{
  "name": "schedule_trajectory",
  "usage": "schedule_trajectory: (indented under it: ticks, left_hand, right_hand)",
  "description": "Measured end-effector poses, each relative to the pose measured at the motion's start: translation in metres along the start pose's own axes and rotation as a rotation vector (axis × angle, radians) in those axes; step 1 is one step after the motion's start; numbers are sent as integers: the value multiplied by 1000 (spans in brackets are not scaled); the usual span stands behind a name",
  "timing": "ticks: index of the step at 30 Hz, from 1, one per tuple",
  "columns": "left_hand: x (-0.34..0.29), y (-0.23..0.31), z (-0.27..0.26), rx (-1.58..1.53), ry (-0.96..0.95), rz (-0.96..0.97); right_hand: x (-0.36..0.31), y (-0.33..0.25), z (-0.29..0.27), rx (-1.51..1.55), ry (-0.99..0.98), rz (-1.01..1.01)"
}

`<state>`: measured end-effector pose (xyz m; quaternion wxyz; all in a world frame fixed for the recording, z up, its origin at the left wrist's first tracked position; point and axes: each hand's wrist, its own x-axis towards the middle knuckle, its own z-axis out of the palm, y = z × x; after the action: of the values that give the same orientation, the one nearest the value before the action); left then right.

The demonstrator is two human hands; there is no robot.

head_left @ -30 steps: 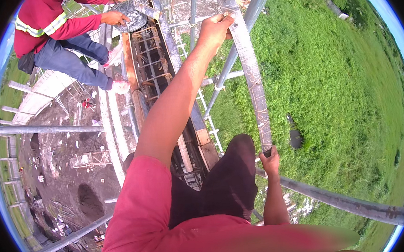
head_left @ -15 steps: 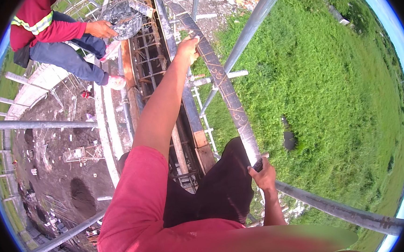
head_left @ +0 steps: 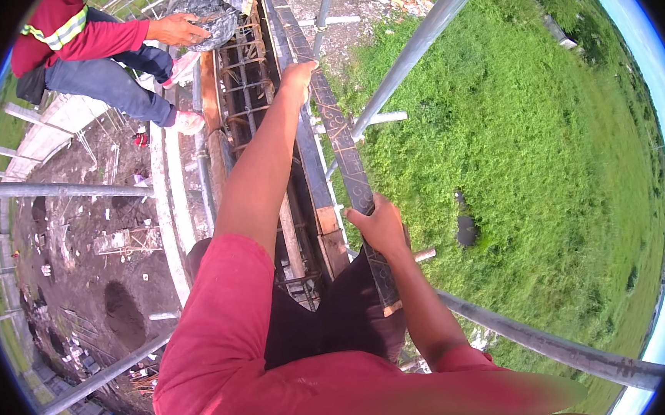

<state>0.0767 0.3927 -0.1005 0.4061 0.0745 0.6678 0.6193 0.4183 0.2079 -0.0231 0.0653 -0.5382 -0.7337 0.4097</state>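
A long, narrow dark plank (head_left: pixel 332 120) with pale scrawled marks runs from the far top down to my right thigh. My left hand (head_left: pixel 298 82) is closed on its left edge at the far part, with the arm stretched out. Nearer to me, my right hand (head_left: pixel 382 227) grips the plank, thumb on the upper face and fingers hidden behind the far edge. The plank's near end shows bare wood beside my leg. To its left lies a wooden formwork channel (head_left: pixel 327 222) with a steel rebar cage (head_left: pixel 243 90) inside.
At the upper left, a person in a red sleeve (head_left: pixel 109 39) holds a dark, mortar-smeared pan (head_left: pixel 215 23). Metal scaffold pipes (head_left: pixel 429 46) cross on both sides, one (head_left: pixel 542 335) at lower right. Far below lie green grass (head_left: pixel 545 154) and a dirt site (head_left: pixel 81 256).
The plank has shifted left and toward me, its near end now by my thigh. My right hand has moved up and left along it. The other person's hand and pan have shifted slightly.
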Motion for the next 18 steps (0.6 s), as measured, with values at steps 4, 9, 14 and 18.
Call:
schedule_trajectory:
  ticks: [4, 9, 14, 18]
  left_hand:
    - [-23, -26, -41, 118, 13, -5]
    - [-97, -75, -107, -64, -72, -68]
    - [-170, -112, -144, 242, -163, -266]
    - [-217, -141, -137, 413, -269, -327]
  right_hand:
    - [42, -6, 36, 132, -64, -19]
    - [111, 6, 87, 72, -74, -94]
    - [173, 4, 124, -25, -50, -139]
    - [198, -5, 147, -63, 98, -261]
